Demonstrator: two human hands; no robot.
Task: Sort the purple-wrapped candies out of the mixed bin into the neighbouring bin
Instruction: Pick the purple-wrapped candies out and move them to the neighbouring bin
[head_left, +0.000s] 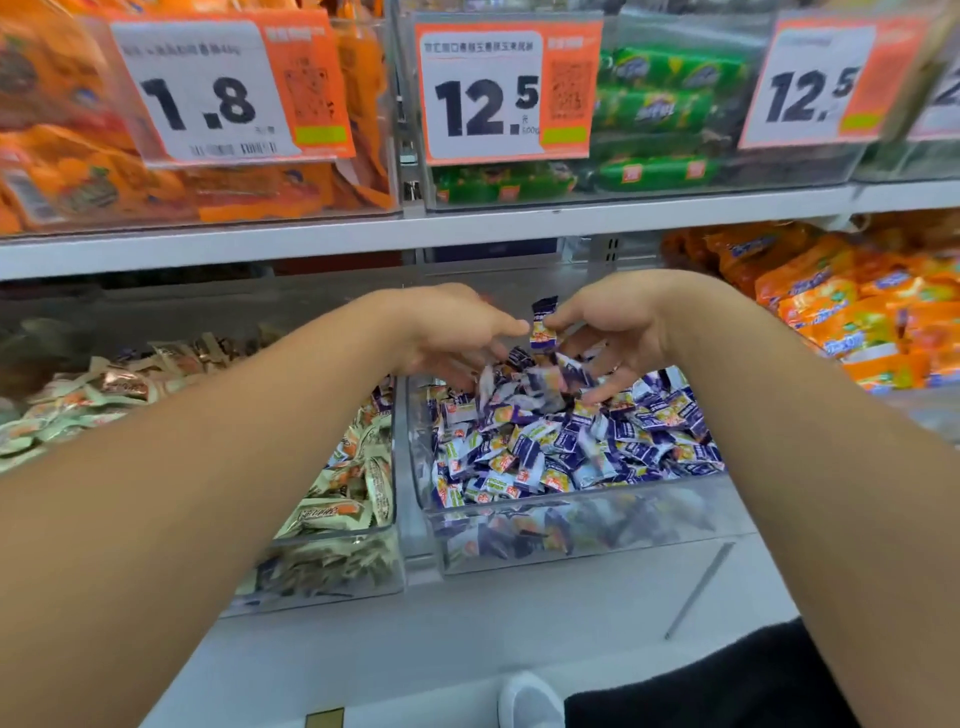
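Two hands meet over the back of the purple-candy bin, a clear tub on the lower shelf. Right hand pinches one purple-wrapped candy between thumb and forefinger, held upright above the heap; its other fingers hang loosely curled toward the pile. Left hand has fingers extended and relaxed, thumb tip just beside the held candy, gripping nothing that shows. Judgement: the candy is held high and clear of the pile so it can be dropped or passed without dragging others along. Left of this tub, sharing a clear dividing wall, sits the mixed bin of cream-wrapped candies; a few purple wrappers show at its back right corner, against the divider, so sorting looks unfinished. Open room: the upper shelf edge overhangs both tubs, so headroom at their backs is limited, and both forearms cross the front rims. Tub fronts are open from above. Orange packets crowd the right side, beyond the purple tub's right wall. Motion blur softens the candies under the fingers.
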